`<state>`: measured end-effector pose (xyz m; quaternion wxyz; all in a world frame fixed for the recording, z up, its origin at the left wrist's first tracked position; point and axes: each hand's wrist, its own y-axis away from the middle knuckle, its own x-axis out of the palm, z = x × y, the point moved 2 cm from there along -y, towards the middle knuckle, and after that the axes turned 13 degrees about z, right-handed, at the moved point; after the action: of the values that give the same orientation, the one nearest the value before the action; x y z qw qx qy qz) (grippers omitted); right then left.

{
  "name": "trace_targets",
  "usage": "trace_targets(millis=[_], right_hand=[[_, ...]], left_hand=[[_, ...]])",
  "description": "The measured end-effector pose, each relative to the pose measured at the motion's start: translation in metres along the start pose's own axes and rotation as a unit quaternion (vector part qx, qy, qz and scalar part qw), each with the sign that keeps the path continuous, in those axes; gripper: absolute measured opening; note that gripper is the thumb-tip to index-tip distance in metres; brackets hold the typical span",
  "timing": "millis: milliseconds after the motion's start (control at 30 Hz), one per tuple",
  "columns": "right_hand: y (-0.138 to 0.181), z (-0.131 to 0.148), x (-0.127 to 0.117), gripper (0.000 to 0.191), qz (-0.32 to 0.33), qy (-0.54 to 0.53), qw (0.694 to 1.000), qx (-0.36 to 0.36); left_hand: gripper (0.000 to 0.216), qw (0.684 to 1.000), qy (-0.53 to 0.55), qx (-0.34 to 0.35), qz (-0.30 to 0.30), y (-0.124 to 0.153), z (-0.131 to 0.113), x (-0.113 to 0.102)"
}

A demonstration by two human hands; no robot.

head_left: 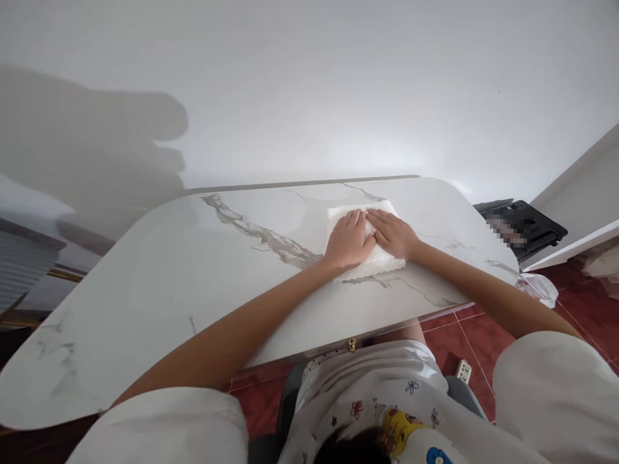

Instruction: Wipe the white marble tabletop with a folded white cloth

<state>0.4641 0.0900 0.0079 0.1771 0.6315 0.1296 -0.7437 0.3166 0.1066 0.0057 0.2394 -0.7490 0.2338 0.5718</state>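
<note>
white cloth point(381, 261) lies under left hand point(349, 237) and right hand point(393, 234), grip flat, fingers extended; even pressure should suit it.

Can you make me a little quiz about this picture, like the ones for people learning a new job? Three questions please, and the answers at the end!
1. True or false: the left hand and the right hand are both on the white square.

2. What colour are the floor tiles?
A) green
B) red
C) blue

3. Fill in the blank: the black object is beyond the right end of the table, so in the picture the ____ hand is nearer to it.

Key: 1. True. 2. B. 3. right.
</note>
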Motion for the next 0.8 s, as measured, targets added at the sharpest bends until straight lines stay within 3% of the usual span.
trace_targets(millis=[233,433,633,800], right_hand=[[0.044,0.035,0.011,0.056,-0.034,-0.012,0.999,-0.034],[0.079,0.041,0.013,0.057,-0.031,-0.030,0.998,-0.042],[0.100,0.029,0.008,0.057,-0.030,-0.025,0.999,-0.024],[0.089,0.004,0.003,0.057,-0.021,-0.009,1.000,-0.010]], left_hand=[[0.062,1.000,-0.003,-0.018,0.015,0.054,-0.026,-0.001],[0.062,0.999,0.007,-0.033,0.024,0.077,-0.053,0.003],[0.061,1.000,0.006,0.000,0.028,0.067,-0.071,0.009],[0.061,0.999,0.006,0.017,0.028,0.038,-0.073,0.009]])
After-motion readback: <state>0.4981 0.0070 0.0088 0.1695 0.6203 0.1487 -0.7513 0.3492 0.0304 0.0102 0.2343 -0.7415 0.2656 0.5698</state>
